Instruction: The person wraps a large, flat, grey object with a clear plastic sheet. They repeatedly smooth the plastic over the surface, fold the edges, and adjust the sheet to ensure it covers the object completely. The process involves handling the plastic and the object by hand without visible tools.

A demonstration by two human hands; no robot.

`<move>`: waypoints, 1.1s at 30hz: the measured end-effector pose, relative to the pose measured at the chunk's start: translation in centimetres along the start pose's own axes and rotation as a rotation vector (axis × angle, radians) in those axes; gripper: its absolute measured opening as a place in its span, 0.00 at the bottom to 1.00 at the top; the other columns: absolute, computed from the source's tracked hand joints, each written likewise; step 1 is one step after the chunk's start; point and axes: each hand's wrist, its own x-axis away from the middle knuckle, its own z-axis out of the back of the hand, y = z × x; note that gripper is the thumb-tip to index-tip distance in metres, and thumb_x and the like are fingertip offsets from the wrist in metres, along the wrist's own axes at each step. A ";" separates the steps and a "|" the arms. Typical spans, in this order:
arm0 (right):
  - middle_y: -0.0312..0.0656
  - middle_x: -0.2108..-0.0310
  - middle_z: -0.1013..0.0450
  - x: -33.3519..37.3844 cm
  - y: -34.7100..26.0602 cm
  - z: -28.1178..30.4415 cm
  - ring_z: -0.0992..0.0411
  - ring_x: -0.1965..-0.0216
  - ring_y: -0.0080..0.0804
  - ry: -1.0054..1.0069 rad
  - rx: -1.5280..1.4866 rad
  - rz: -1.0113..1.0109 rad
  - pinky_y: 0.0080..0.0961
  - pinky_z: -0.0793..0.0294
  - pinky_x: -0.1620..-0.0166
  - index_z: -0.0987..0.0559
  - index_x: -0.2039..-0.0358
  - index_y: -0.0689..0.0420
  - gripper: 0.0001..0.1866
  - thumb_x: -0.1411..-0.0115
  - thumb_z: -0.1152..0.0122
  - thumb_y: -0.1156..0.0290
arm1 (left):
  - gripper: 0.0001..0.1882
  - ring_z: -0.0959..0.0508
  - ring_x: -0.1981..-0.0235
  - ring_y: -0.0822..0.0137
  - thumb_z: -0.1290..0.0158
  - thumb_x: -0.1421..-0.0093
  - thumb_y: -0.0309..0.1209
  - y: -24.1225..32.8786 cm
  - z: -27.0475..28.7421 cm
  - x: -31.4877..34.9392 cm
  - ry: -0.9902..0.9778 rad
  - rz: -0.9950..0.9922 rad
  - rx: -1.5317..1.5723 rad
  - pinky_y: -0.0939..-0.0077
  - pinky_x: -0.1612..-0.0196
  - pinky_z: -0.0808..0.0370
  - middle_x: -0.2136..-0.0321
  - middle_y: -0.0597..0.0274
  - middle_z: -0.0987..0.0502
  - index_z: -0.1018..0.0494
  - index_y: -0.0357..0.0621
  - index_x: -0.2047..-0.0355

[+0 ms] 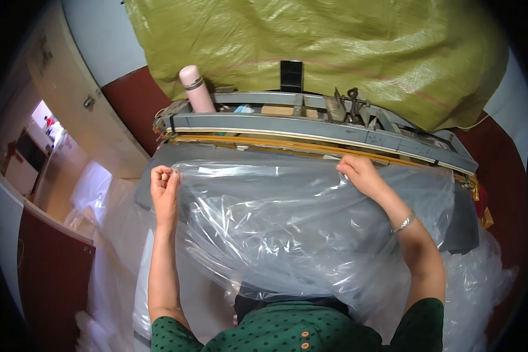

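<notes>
A wide sheet of clear plastic film (264,229) drapes over the grey work surface (217,154) and hangs down toward my body. With thumb and fingers pinched together, my left hand (165,186) grips the film's upper left corner. My right hand (362,174) pinches the same upper edge farther right, so the edge runs nearly straight between both hands. Past my right hand the film continues to the right end of the surface. Just beyond the hands lies a long grey metal machine bar (311,124) with yellow-orange strips (276,142) along its near side.
A pink bottle (197,91) stands in the machine's tray, with scissors (352,104) farther right. Behind hangs a yellow-green woven sheet (322,41). More clear film (475,287) is heaped at the right, and some lies at the lower left. An open door (88,88) is on the left.
</notes>
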 end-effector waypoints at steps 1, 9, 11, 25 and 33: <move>0.37 0.84 0.32 0.6 1.0 -0.5 0.34 0.81 0.22 0.020 -0.026 0.000 0.22 0.35 0.76 0.27 0.77 0.61 0.09 0.47 0.41 0.68 | 0.06 0.31 0.68 0.75 0.52 0.43 0.24 -0.4 1.3 0.3 0.030 -0.041 -0.135 0.84 0.63 0.35 0.71 0.67 0.31 0.36 0.42 0.65; 0.32 0.88 0.37 13.9 11.9 8.8 0.42 0.82 0.17 0.263 0.201 -0.239 0.19 0.41 0.78 0.26 0.81 0.61 0.08 0.52 0.38 0.71 | 0.16 0.32 0.51 0.65 0.55 0.40 0.28 -4.9 10.6 7.1 0.167 0.116 -0.451 0.73 0.48 0.38 0.54 0.53 0.31 0.36 0.35 0.53; 0.31 0.88 0.40 17.6 13.4 10.5 0.44 0.83 0.17 0.327 0.256 -0.291 0.19 0.43 0.79 0.28 0.81 0.62 0.09 0.52 0.39 0.72 | 0.14 0.31 0.54 0.67 0.56 0.39 0.30 -2.8 7.9 10.1 0.354 0.021 -0.524 0.75 0.50 0.36 0.57 0.55 0.30 0.35 0.35 0.55; 0.27 0.87 0.44 21.9 13.2 12.8 0.48 0.82 0.14 0.439 0.163 -0.411 0.17 0.48 0.79 0.32 0.84 0.61 0.11 0.51 0.41 0.73 | 0.08 0.37 0.84 0.79 0.55 0.39 0.32 -5.0 2.1 14.3 0.522 0.674 0.419 0.82 0.81 0.36 0.83 0.72 0.37 0.36 0.50 0.76; 0.27 0.88 0.45 26.9 16.0 14.9 0.48 0.83 0.14 0.452 0.190 -0.478 0.18 0.49 0.80 0.32 0.85 0.60 0.11 0.52 0.40 0.75 | 0.08 0.28 0.68 0.51 0.51 0.44 0.29 -1.2 3.0 4.5 0.196 -0.499 -1.237 0.64 0.64 0.31 0.73 0.53 0.28 0.32 0.36 0.72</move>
